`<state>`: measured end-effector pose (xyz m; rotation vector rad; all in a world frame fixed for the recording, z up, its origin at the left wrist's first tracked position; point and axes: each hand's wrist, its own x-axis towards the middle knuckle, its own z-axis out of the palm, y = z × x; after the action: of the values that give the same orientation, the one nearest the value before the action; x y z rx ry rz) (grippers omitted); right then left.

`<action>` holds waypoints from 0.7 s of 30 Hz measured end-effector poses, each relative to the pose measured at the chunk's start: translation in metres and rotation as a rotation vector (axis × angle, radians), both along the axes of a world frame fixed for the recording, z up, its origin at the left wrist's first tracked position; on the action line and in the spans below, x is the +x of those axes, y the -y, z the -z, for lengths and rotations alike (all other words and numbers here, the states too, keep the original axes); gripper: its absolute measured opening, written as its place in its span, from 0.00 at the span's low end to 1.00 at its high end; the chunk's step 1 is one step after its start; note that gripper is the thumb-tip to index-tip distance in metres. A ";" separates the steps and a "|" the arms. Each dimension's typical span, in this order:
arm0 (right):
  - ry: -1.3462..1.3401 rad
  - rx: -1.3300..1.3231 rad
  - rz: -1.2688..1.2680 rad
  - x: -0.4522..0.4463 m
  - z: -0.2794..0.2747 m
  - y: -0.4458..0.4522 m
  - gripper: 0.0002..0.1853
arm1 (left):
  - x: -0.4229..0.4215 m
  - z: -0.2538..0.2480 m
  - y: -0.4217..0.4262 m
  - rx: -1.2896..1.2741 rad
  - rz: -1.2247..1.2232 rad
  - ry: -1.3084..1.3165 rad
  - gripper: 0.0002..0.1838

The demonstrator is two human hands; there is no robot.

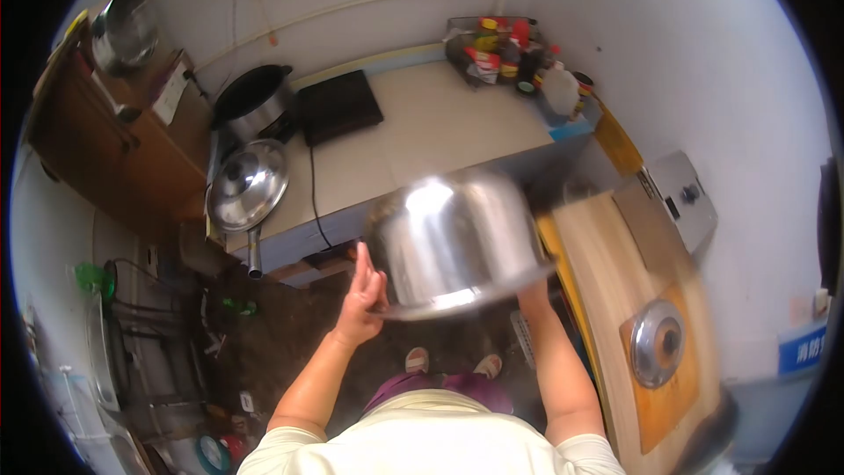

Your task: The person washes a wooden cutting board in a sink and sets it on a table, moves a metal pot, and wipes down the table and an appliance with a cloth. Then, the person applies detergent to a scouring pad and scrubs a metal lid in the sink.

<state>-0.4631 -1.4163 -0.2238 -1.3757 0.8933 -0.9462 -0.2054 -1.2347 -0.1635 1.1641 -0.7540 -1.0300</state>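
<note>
A large, shiny stainless steel basin [457,233] is in the air in front of my body, slightly blurred. It is tipped over, its flared rim towards me and its base away. At the left end of the rim, my left hand [362,303] grips the basin's edge, with some fingers pointing up along the wall. My right hand [533,292] is at the right end of the rim; its fingers are mostly hidden behind the metal. The basin's inside cannot be seen.
Beyond the basin, a counter [422,119] carries a black induction cooker [338,107], an electric pot [255,105], a lidded pan [249,185] and a rack of bottles [501,53]. To the right, a wooden worktop [607,246] bears a cutting board [673,405] with a pot lid [657,343].
</note>
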 end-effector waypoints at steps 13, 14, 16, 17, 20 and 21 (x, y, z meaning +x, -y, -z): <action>-0.249 -0.147 -0.241 0.038 -0.012 -0.026 0.09 | 0.029 0.055 -0.053 -0.447 -0.032 0.799 0.51; -0.260 -0.151 -0.248 0.039 -0.011 -0.028 0.09 | 0.031 0.047 -0.053 -0.461 -0.051 0.769 0.51; -0.274 -0.168 -0.264 0.041 -0.011 -0.030 0.08 | 0.035 0.047 -0.057 -0.467 -0.080 0.721 0.51; -0.279 -0.174 -0.273 0.043 -0.010 -0.031 0.08 | 0.036 0.051 -0.060 -0.459 -0.091 0.704 0.50; -0.285 -0.203 -0.298 0.056 -0.010 -0.028 0.07 | 0.039 0.066 -0.069 -0.421 -0.092 0.563 0.46; -0.283 -0.216 -0.305 0.062 -0.011 -0.026 0.07 | 0.041 0.069 -0.072 -0.409 -0.087 0.503 0.45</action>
<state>-0.4014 -1.3907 -0.2130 -1.8051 0.7733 -0.6359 -0.1648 -1.1629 -0.2324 1.0904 -1.2329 -0.4724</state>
